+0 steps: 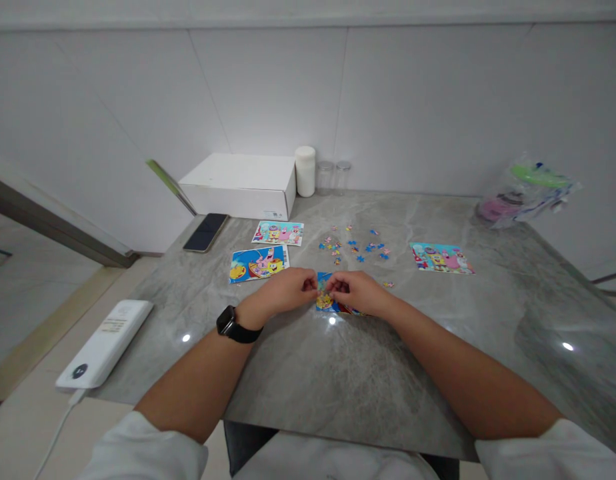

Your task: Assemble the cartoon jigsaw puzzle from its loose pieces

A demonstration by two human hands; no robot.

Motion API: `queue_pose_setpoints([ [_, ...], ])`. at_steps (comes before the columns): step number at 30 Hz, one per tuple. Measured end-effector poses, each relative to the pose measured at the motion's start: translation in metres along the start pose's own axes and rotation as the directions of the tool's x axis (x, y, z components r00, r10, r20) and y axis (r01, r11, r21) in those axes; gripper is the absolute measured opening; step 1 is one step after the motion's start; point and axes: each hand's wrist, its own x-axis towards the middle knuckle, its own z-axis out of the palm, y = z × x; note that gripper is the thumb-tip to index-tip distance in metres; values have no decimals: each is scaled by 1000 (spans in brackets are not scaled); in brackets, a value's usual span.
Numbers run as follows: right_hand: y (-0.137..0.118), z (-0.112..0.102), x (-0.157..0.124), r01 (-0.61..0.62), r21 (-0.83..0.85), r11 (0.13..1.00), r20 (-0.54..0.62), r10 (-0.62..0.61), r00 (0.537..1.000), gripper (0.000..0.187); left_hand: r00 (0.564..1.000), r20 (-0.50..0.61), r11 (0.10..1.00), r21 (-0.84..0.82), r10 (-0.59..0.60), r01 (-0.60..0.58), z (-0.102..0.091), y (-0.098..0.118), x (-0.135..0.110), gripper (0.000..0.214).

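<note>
A partly assembled blue and yellow jigsaw puzzle lies flat on the table, partly covered by my hands. My left hand, with a black watch on its wrist, is at the puzzle's left edge, its fingers curled together. Over the puzzle's right part is my right hand, thumb and fingers drawn into a pinch. Whatever sits between the fingertips of either hand is hidden or too small to tell. Beyond the hands, several loose jigsaw pieces are scattered, and one piece lies beside my right hand.
A blue cartoon picture card and two lighter picture cards lie around the pieces. A phone, white box, white bottle and clear jars stand behind. A power bank is left, a plastic bag far right.
</note>
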Motion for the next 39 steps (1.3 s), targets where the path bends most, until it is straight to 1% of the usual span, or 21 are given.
queue_pose_setpoints([
  [4,-1,1,1,7,-84,996,-13,-8,1000,16,1000,24,999,45,7,-8,-2,6,-3,16],
  [9,-3,3,0,33,-125,992,-35,-38,999,17,998,56,997,71,-5,1,-2,18,-5,11],
  [14,-7,5,0,52,-168,984,-40,-60,997,19,997,74,998,60,25,-29,2,15,-4,15],
  [18,-6,6,1,71,-214,974,-46,-82,996,18,998,53,999,38,32,-34,2,13,-4,14],
  [22,-2,3,2,74,-245,967,-88,-98,991,19,999,41,1000,28,7,-8,1,14,-4,14],
  [24,-1,1,1,62,-249,966,-101,-90,991,18,1000,14,1000,24,1,-1,3,14,-3,13],
  [27,0,-2,0,58,-265,963,-92,-85,992,13,1000,-26,1000,7,-3,3,9,13,-1,17],
  [31,0,-1,-2,70,-281,957,-60,-90,994,9,999,-15,1000,1,-29,29,13,13,1,24],
  [39,-1,4,-2,66,-290,955,-54,-85,995,3,998,-22,998,10,-58,58,14,15,3,25],
])
